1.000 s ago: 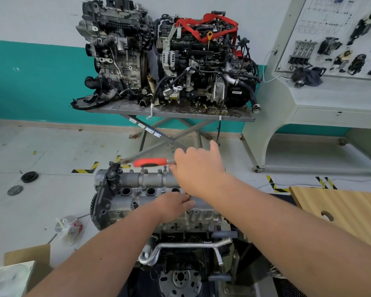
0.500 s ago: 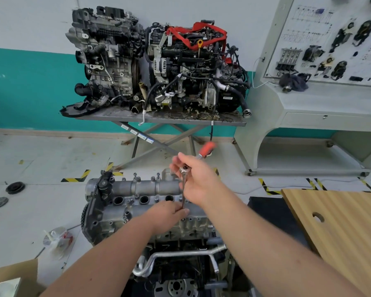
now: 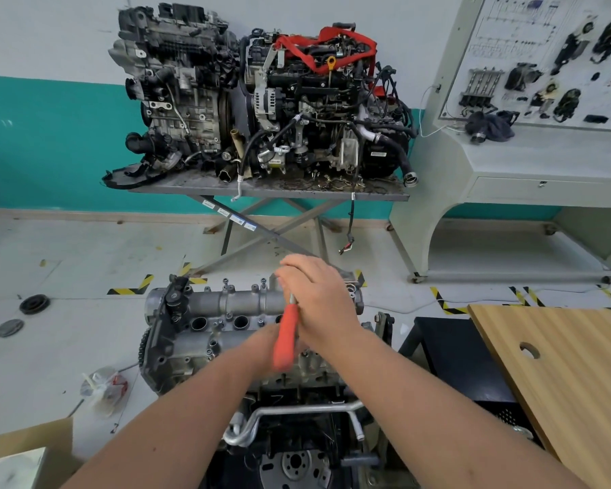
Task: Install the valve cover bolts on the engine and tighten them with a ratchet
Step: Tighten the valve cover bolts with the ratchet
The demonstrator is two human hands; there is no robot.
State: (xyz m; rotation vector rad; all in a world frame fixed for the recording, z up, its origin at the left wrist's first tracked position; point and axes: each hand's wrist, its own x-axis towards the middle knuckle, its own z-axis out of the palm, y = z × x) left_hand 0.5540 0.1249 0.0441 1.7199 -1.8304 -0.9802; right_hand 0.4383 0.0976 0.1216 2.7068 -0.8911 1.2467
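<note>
Bolts already stand along the far edge of the valve cover, so seating looks largely done there; how tight any of them is cannot be judged from this view. You are in the tightening stage. Your right hand is curled round the head end of the ratchet, its orange handle pointing back toward you and blurred, which suggests a swing in progress. Your left hand lies low on the near side of the engine, mostly hidden behind the handle and your right hand; whether its fingers are steadying an extension or simply resting I cannot tell. The bolt under the tool is hidden too.

What is left, as far as this shows: work through the remaining bolts on the near side and the right end, which your arms cover. The plastic bag on the floor to your left may hold spare fasteners, though its contents are unclear.
</note>
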